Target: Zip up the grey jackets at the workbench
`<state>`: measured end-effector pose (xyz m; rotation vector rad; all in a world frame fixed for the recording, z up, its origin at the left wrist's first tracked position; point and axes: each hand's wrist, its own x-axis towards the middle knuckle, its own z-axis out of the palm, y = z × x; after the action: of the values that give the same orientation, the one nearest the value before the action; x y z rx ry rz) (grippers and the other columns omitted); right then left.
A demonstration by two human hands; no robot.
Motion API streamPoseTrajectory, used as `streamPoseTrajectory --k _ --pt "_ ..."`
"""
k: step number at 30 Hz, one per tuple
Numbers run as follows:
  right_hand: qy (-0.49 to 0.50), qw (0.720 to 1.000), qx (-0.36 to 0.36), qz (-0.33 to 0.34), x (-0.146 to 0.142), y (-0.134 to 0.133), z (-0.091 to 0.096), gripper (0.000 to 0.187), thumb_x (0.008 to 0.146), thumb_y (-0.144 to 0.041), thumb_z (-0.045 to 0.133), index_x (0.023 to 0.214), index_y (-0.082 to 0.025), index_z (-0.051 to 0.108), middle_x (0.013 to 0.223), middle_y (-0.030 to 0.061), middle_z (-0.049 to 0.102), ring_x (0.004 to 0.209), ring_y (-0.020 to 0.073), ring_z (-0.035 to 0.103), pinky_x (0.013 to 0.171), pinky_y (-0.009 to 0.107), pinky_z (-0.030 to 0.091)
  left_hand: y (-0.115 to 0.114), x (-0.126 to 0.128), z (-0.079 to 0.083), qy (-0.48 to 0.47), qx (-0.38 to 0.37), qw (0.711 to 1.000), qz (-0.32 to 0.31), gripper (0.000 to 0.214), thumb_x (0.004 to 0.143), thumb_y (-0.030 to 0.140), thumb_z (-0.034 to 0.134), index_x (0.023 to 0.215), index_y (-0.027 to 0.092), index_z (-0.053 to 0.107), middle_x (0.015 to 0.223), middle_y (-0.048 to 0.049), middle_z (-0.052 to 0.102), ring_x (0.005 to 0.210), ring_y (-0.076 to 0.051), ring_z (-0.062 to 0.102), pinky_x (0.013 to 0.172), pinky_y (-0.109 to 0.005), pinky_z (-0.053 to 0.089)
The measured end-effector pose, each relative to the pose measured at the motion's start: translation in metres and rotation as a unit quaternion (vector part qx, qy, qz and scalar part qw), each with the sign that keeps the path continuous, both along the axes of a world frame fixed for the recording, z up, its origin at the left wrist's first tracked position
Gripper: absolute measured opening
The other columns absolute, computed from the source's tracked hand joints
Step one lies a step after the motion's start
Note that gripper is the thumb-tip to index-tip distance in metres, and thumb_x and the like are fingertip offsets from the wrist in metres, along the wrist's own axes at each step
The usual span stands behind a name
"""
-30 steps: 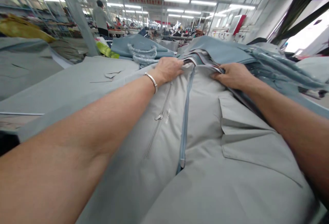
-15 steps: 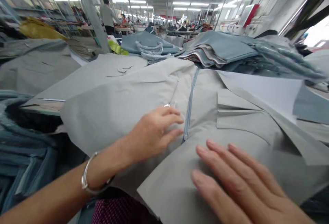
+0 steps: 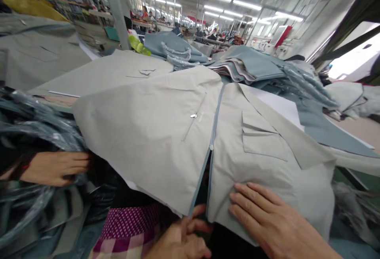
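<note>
A light grey jacket front (image 3: 142, 128) lies spread before me, with a blue-grey zipper (image 3: 215, 114) down its middle. The zipper is joined above its slider and parts into two edges below it. At the lower end of the left edge, my left hand (image 3: 185, 237) pinches the jacket's corner between thumb and fingers. My right hand (image 3: 264, 213) rests flat on the right panel, fingers stretched out, below a flapped pocket (image 3: 261, 140). A small slanted pocket zipper (image 3: 193, 115) with a silver pull shows on the left panel.
Another person's hand (image 3: 59, 168) is at the left by plastic-wrapped bundles (image 3: 44, 120). More grey pieces (image 3: 124, 67) lie behind the jacket. Stacked blue-grey fabric (image 3: 252, 61) stands at the back, near a metal post (image 3: 115, 9).
My left hand has moved from mid-jacket down to the zipper's lower end and closed on the corner. The right panel now lies flatter beside the zipper. Another person's hand has appeared at left.
</note>
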<state>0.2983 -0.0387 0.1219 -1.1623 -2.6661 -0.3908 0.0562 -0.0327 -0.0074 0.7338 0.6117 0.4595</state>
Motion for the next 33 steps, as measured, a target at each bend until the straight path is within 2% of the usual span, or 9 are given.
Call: streamPoseTrajectory --k 1,3,5,7,10,13,16,21,33 --pt "-0.001 1.000 -0.007 0.001 -0.002 0.001 -0.004 0.045 0.101 -0.016 0.028 0.103 -0.022 0.072 0.115 0.0013 0.069 0.108 0.0212 0.064 0.089 0.040 0.058 0.001 0.005 -0.002 -0.037 -0.002 0.999 0.039 0.089 0.063 0.063 0.082 0.139 0.028 0.051 0.121 -0.0128 0.059 0.091 -0.023 0.065 0.067 -0.026 0.048" --pt "-0.002 0.999 -0.035 0.003 -0.006 0.003 -0.006 0.041 0.099 -0.017 0.032 0.106 -0.024 0.072 0.118 0.0005 0.068 0.110 0.0211 0.063 0.090 0.040 0.058 0.004 0.014 0.004 -0.115 -0.010 0.988 0.103 0.072 0.074 0.060 0.074 0.137 0.031 0.054 0.124 -0.0122 0.058 0.096 -0.026 0.066 0.069 -0.029 0.051" --pt "-0.006 0.997 -0.076 -0.005 -0.009 0.004 0.001 0.037 0.099 -0.022 0.035 0.107 -0.025 0.071 0.121 -0.0006 0.066 0.113 0.0206 0.062 0.093 0.038 0.057 0.007 0.019 0.016 -0.183 -0.035 0.973 0.137 0.052 0.085 0.058 0.064 0.129 0.032 0.062 0.114 -0.0104 0.065 0.089 -0.023 0.068 0.070 -0.028 0.052" --pt "0.000 0.994 -0.105 -0.011 -0.012 0.004 0.012 0.036 0.098 -0.023 0.036 0.106 -0.026 0.071 0.122 -0.0011 0.066 0.114 0.0200 0.061 0.094 0.037 0.057 0.009 0.021 0.028 -0.219 -0.074 0.962 0.148 0.047 0.088 0.059 0.058 0.121 0.028 0.069 0.102 -0.0099 0.069 0.078 -0.020 0.069 0.063 -0.025 0.052" --pt "0.004 0.994 -0.106 -0.005 -0.017 0.006 0.024 0.042 0.098 -0.017 0.031 0.106 -0.024 0.072 0.122 0.0015 0.066 0.112 0.0215 0.062 0.092 0.039 0.057 0.009 0.021 0.040 -0.199 -0.112 0.956 0.184 0.048 0.090 0.057 0.056 0.119 0.022 0.070 0.093 -0.0095 0.070 0.073 -0.019 0.066 0.059 -0.026 0.053" --pt "0.004 0.993 -0.115 0.020 -0.022 0.009 0.025 0.048 0.100 -0.012 0.024 0.106 -0.020 0.071 0.112 0.0042 0.070 0.101 0.0216 0.066 0.083 0.037 0.057 0.008 0.019 0.045 -0.127 -0.096 0.963 0.219 0.044 0.094 0.050 0.054 0.121 0.019 0.069 0.101 -0.0094 0.070 0.083 -0.020 0.063 0.069 -0.030 0.054" --pt "0.025 0.989 -0.137 0.040 -0.025 0.009 0.022 0.056 0.106 -0.016 0.016 0.098 -0.019 0.071 0.096 0.0034 0.072 0.085 0.0189 0.067 0.072 0.034 0.056 0.007 0.018 0.049 -0.089 -0.081 0.972 0.200 0.042 0.098 0.045 0.047 0.117 0.016 0.071 0.111 -0.0106 0.070 0.097 -0.023 0.062 0.082 -0.033 0.053" --pt "0.035 0.990 -0.125 0.051 -0.022 0.006 0.018 0.049 0.106 -0.013 0.020 0.102 -0.019 0.069 0.101 0.0005 0.072 0.092 0.0170 0.067 0.080 0.033 0.054 0.007 0.021 0.054 -0.156 -0.143 0.962 0.174 0.042 0.095 0.046 0.051 0.105 0.014 0.076 0.102 -0.0137 0.073 0.088 -0.024 0.065 0.072 -0.032 0.056" --pt "0.032 0.990 -0.126 0.061 -0.020 0.005 0.014 0.044 0.105 -0.013 0.026 0.106 -0.019 0.069 0.107 0.0004 0.071 0.098 0.0179 0.067 0.082 0.032 0.056 0.004 0.026 0.054 -0.182 -0.167 0.952 0.180 0.035 0.089 0.042 0.060 0.098 0.014 0.078 0.093 -0.0126 0.073 0.082 -0.021 0.063 0.066 -0.028 0.057"
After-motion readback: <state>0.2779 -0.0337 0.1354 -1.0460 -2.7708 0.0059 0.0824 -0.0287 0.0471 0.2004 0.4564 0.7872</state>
